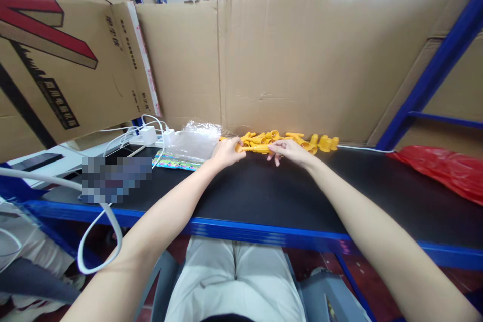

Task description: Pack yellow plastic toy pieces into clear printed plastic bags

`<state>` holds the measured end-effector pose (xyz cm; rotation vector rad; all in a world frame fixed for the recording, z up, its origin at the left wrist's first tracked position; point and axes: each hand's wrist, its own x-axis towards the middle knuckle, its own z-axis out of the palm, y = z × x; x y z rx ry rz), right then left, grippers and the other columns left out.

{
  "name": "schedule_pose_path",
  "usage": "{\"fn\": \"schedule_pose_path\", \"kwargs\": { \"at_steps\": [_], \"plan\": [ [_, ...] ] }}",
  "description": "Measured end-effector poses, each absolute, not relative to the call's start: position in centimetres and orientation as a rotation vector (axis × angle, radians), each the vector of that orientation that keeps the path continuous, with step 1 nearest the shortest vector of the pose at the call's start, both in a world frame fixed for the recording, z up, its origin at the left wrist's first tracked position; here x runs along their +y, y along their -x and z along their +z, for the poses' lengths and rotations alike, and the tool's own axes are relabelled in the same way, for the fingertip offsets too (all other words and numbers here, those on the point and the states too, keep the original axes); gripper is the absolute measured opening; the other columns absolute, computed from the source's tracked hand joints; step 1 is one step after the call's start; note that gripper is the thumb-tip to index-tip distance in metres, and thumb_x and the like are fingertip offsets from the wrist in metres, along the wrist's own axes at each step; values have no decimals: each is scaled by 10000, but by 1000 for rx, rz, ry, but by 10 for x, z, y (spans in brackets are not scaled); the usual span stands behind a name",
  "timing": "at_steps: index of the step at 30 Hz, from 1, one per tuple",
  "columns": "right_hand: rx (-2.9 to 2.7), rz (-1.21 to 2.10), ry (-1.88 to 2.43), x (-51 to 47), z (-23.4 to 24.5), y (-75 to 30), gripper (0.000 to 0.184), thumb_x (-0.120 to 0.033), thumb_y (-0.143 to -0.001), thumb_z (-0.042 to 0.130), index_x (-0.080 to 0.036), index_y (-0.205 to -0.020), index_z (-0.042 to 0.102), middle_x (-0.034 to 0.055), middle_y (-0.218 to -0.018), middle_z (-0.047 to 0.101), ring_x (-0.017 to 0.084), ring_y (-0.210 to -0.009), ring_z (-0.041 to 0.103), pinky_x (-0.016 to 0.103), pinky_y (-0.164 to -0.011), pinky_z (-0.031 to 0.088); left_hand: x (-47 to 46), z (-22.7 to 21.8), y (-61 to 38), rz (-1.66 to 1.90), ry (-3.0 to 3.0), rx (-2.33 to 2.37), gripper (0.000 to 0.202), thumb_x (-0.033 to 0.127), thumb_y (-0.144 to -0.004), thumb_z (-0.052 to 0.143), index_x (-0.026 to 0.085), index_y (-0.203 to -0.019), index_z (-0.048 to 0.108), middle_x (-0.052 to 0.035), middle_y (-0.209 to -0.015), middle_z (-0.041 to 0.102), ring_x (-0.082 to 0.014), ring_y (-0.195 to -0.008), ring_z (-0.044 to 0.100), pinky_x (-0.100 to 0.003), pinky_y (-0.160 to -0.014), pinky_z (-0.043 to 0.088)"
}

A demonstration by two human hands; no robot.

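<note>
Holding one yellow piece between them are one left hand and one right hand.

Left hand and right hand are pinching a yellow piece just in front of the yellow pile; clear bag sits left of that pile, red bag way off right.

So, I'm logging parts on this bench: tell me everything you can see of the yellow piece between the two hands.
The yellow piece is slender, orange-yellow, and looks like smooth plastic. It lies roughly level, crosswise, its left end held by the left hand and its right end by the right hand. It is just in front of the yellow pile. The hands partly cover its ends; finer detail is too small to tell.
</note>
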<state>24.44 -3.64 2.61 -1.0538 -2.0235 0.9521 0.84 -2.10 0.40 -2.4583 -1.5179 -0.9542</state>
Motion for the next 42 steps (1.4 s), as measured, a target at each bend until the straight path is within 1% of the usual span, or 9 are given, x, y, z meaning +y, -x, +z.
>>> {"fn": "schedule_pose_path", "kwargs": {
  "at_steps": [5,13,17,19,31,34,38,40,42],
  "plan": [
    [-1934,1089,1099,-30,19,-241,545,-629,-747,475,-107,-639,589,108,-605,654,105,-368,526,254,-434,412,-25,6,-10,-942,2442,-1498,282,321,-681,564,205,-936,593,-23,-742,635,-168,-682,575,-261,-641,410],
    [-1808,1215,1160,-27,14,-238,528,-603,-803,413,-116,-689,579,95,-575,640,104,-372,524,237,-405,397,-22,4,-11,-926,2444,-1503,281,316,-689,562,203,-945,592,-24,-744,636,-169,-688,582,-267,-663,418],
    [-1827,1232,1080,-27,12,-240,399,-523,-771,540,-144,-894,559,92,-804,675,111,-523,594,242,-504,459,-19,1,-10,-916,2443,-1523,278,320,-693,563,205,-944,592,-24,-749,636,-170,-692,585,-270,-665,423],
    [-1848,1188,1052,-27,12,-241,362,-461,-733,618,-152,-909,544,86,-860,668,113,-592,608,248,-560,474,-18,0,-10,-919,2447,-1520,273,319,-695,561,205,-940,592,-24,-747,634,-170,-695,584,-271,-667,423],
    [-1772,1190,1052,-25,11,-237,273,-382,-717,652,-153,-835,560,59,-785,655,100,-575,590,236,-555,462,-15,2,-5,-887,2494,-1520,263,329,-713,566,210,-947,582,-21,-730,624,-174,-702,584,-277,-662,431],
    [-1664,1246,972,-26,12,-237,262,-362,-696,674,-158,-820,566,41,-760,645,94,-575,586,231,-567,467,-18,4,-3,-927,2544,-1466,380,393,-750,544,219,-1087,530,-25,-780,623,-175,-739,589,-304,-717,439],
    [-1453,1141,915,-23,21,-245,289,-399,-678,677,-175,-818,560,27,-728,637,96,-570,581,233,-573,472,-20,6,1,-1018,2547,-1464,571,428,-810,477,217,-1317,323,-60,-909,619,-188,-840,590,-329,-777,444],
    [-1343,1006,907,-19,26,-252,341,-429,-645,691,-188,-834,543,24,-741,637,111,-590,590,244,-578,479,-17,4,3,-938,2512,-1529,473,335,-825,462,196,-1273,394,-89,-986,612,-205,-903,579,-335,-795,444],
    [-1273,829,909,-13,28,-259,410,-450,-604,708,-200,-863,513,25,-787,636,132,-632,605,267,-604,489,-14,1,5,-781,2489,-1591,338,231,-814,452,179,-1139,524,-107,-1049,599,-226,-962,560,-338,-803,445]
  ]
}}
